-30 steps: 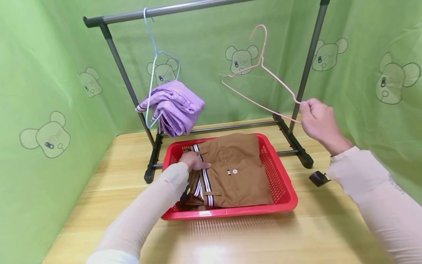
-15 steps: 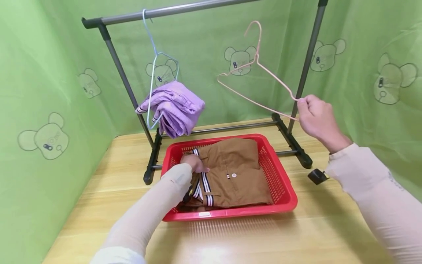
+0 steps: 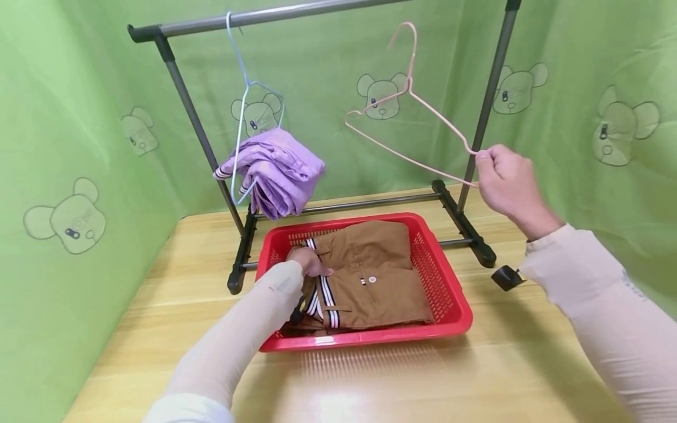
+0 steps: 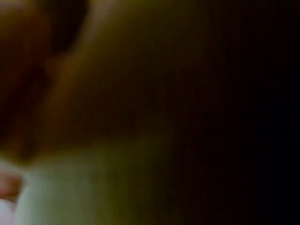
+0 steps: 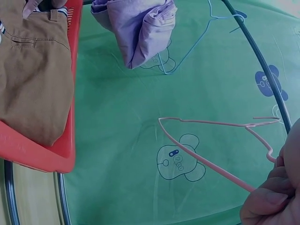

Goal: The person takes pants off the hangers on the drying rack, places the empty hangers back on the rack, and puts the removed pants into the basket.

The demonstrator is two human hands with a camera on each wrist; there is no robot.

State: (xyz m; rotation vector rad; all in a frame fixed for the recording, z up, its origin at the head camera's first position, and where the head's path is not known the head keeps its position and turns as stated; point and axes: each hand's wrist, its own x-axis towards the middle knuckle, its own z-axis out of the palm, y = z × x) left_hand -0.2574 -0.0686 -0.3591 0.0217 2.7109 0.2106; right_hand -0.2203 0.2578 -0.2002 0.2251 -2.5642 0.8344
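Note:
In the head view, folded brown trousers (image 3: 383, 258) with a striped inner waistband lie in a red basket (image 3: 465, 320). My left hand (image 3: 308, 261) grips their waistband at the left, thumb on top; the other fingers are mostly hidden. My right hand (image 3: 508, 179) holds a pink wire hanger (image 3: 439, 114) by one end, its hook upward, in the air right of the basket. The right wrist view shows this pink hanger (image 5: 215, 173) with my curled fingers (image 5: 269, 201) round its end. Darkness and blur fill the left wrist view.
A grey garment rack (image 3: 285, 13) stands behind the basket. From its left end hangs a light blue hanger (image 3: 240, 123) with folded purple trousers (image 3: 280, 170) over it. Green curtains (image 3: 53, 117) surround the wooden tabletop (image 3: 174, 294).
The pink hanger and my right hand have risen a little and shifted left. The far part of the brown trousers has sunk slightly. My left hand stays at the waistband.

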